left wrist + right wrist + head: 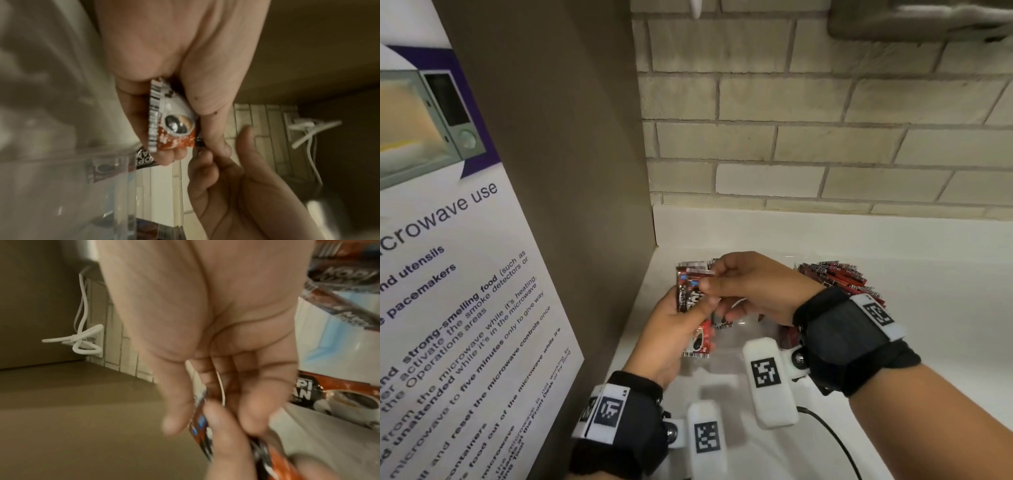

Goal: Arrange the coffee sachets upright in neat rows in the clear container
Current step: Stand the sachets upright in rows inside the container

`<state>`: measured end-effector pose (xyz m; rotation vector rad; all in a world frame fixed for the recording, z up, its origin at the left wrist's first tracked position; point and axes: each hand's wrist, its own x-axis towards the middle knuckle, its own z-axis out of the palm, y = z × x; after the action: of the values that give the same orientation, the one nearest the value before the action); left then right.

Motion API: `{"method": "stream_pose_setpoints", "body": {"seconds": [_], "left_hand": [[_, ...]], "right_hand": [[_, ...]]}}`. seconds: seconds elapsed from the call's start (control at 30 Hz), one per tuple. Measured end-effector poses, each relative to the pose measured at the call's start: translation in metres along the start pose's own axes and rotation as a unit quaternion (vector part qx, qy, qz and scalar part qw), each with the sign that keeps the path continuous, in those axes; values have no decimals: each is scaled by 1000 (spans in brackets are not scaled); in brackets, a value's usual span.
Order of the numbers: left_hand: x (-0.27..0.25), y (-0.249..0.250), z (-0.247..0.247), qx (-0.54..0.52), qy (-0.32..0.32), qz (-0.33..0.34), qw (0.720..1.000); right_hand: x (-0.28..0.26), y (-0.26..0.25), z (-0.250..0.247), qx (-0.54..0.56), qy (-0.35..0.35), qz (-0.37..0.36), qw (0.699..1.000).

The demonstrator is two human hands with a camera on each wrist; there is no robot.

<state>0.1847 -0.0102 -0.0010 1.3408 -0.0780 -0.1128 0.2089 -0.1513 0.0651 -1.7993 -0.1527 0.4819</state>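
Gripping a small stack of red-and-black foil coffee sachets (693, 308), the left hand (671, 329) let the right hand (753, 287) pinch the top one, apparently squaring them before standing them in the clear plastic container (115, 186) just below both hands.

To your left: a brown cabinet side panel (571, 144) carrying a microwave-use poster (448, 260), purple-bordered, with a microwave picture on it. Ahead of you: a cream brick-tile wall (825, 113) above the white countertop (941, 274). A white cable (84, 339) hangs knotted beside the tiles. A black cable (835, 442) lies on the counter.
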Motion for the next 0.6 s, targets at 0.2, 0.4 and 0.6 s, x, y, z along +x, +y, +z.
{"method": "stream_pose_setpoints", "body": {"seconds": [0.2, 0.4, 0.6], "left_hand": [[4, 4, 9, 5, -15, 4, 1000], [5, 7, -1, -52, 62, -24, 996], [9, 10, -14, -106, 145, -9, 984]], "right_hand": [[7, 5, -7, 0, 94, -19, 995], [5, -2, -28, -10, 179, -92, 979], [19, 8, -29, -187, 201, -65, 959]]}}
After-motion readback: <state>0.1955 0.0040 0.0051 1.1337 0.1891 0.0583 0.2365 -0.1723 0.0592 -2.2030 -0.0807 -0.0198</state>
